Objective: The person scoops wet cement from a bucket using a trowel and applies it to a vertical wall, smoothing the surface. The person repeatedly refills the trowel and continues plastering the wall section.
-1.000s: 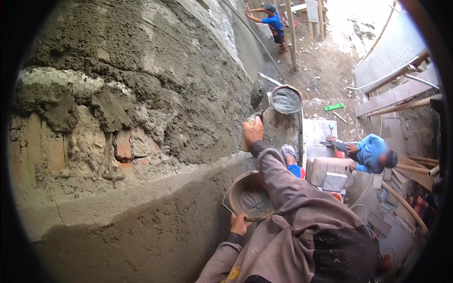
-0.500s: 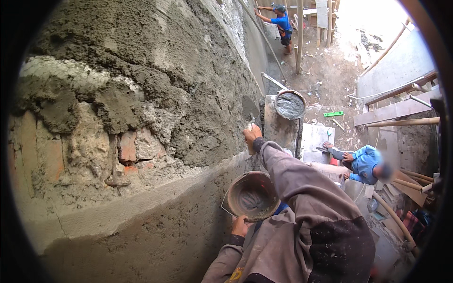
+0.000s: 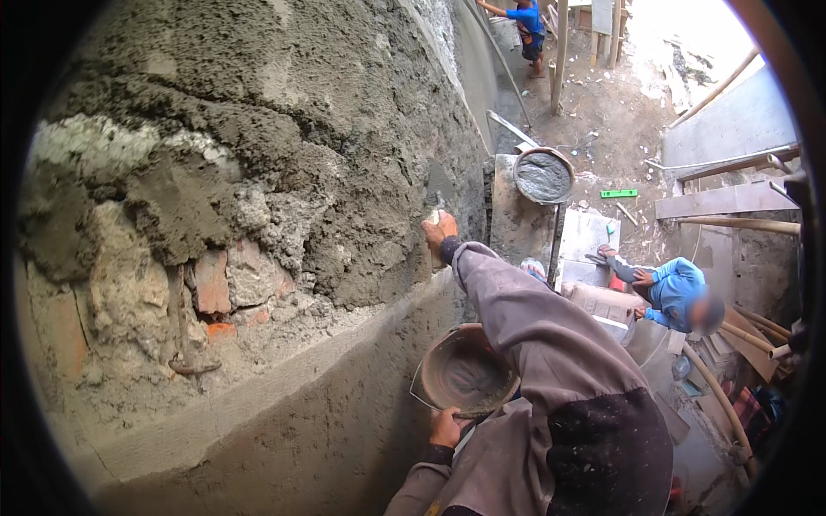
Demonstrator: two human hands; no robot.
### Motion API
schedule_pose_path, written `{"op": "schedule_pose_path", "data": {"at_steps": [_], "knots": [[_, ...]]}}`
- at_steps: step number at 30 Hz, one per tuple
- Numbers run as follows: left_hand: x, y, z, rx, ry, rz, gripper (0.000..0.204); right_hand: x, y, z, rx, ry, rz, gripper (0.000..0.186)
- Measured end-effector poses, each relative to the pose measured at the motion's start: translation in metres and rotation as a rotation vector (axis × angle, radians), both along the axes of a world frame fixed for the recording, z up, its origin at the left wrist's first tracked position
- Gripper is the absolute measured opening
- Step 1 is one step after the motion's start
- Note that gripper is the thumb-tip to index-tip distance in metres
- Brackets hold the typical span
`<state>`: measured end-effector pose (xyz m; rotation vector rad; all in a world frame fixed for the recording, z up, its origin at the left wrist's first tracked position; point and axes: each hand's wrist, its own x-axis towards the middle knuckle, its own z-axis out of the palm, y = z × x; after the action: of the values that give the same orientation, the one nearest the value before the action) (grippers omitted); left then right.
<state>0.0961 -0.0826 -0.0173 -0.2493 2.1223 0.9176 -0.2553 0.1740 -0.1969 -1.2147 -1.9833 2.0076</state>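
My right hand (image 3: 440, 226) is closed round the pale handle of a trowel, whose grey blade (image 3: 439, 179) lies against the rough mortar on the wall (image 3: 361, 155) at its middle right. My left hand (image 3: 445, 426) grips the lower rim of a bucket (image 3: 465, 365), which has a wire handle and holds a little grey residue in its bottom. Left of the trowel, the wall shows exposed brick (image 3: 212, 284), cracked render and heaped dark mortar (image 3: 176, 206), with a smoother band below.
A tub of wet mortar (image 3: 542, 176) stands on a plank platform (image 3: 514, 215). A co-worker in light blue (image 3: 671, 288) is among slabs and blocks (image 3: 585, 262). Another in blue (image 3: 529, 26) stands by poles (image 3: 557, 64) above. A green level (image 3: 618, 193) and timber lie right.
My right hand and trowel have moved leftward onto the wall's mortar, the blade now flat against it. The bucket has shifted slightly down in view, and the upper co-worker sits nearer the top edge.
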Motion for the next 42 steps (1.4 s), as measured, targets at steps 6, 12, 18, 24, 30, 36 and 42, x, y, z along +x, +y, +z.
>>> {"op": "schedule_pose_path", "data": {"at_steps": [6, 12, 18, 24, 30, 36, 42], "knots": [[-0.007, -0.005, -0.005, 0.054, -0.044, -0.094, 0.026, 0.023, -0.008, 0.061, 0.055, 0.077, 0.100, 0.038], [-0.008, -0.023, -0.028, 0.018, 0.104, -0.280, 0.022, 0.048, -0.018, 0.131, -0.161, 0.163, 0.097, 0.027], [-0.016, -0.036, -0.034, -0.004, 0.264, -0.425, 0.022, 0.072, -0.019, 0.186, -0.416, 0.228, 0.134, 0.031], [-0.032, -0.039, -0.064, 0.533, -0.314, 0.689, 0.028, 0.102, 0.006, 0.213, -0.722, 0.301, 0.306, 0.017], [-0.067, -0.006, -0.046, 0.446, -0.398, 0.641, 0.056, 0.116, 0.065, 0.222, -1.002, 0.305, 0.137, 0.015], [-0.086, 0.038, -0.031, 0.389, -0.350, 0.760, 0.049, 0.086, 0.140, 0.180, -0.343, 0.392, -0.224, 0.019], [-0.091, 0.059, -0.034, 0.370, -0.238, 0.640, 0.041, -0.040, 0.105, 0.172, 0.170, 0.014, -0.507, 0.036]]}}
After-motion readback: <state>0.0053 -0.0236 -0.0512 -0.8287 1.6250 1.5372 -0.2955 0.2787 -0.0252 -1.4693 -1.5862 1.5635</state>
